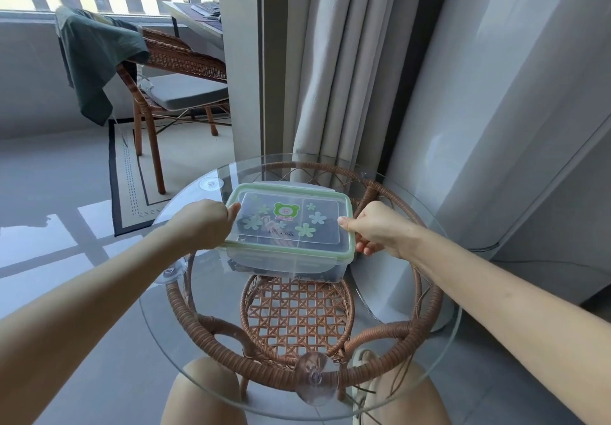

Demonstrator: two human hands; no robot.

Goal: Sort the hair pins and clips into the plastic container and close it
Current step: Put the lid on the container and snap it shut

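We see the plastic container (287, 252) sitting on the round glass table (205, 332), its green-rimmed lid (291, 219) on top. The left hand (201, 223) curls around the lid's left edge, thumb on top — the right hand (377, 226) pinches the right edge. Dark items show dimly through the walls — too blurred to name.

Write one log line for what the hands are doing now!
stage: closing | lid: on container | left hand: left edge | right hand: right edge | table: glass
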